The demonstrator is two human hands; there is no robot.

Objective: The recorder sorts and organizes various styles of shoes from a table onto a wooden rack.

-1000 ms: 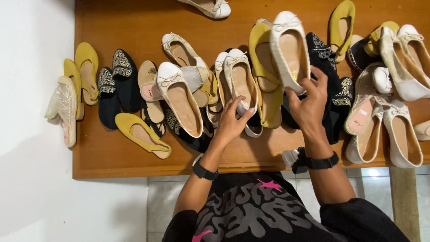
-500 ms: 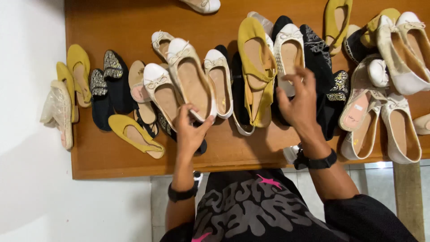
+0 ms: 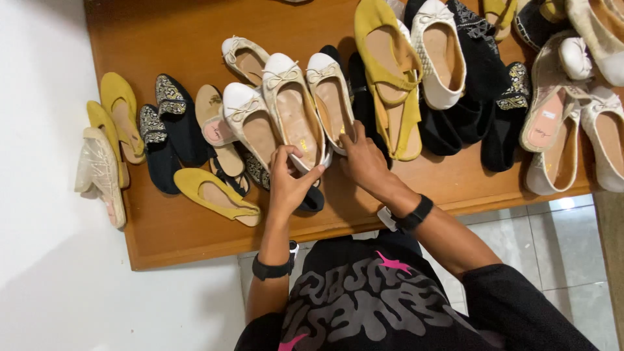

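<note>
Mustard flats (image 3: 119, 116) and black embroidered shoes (image 3: 170, 117) are lying at the left of the wooden desk (image 3: 169, 240); a pale, possibly translucent, sandal (image 3: 101, 174) is overhanging its edge.
</note>
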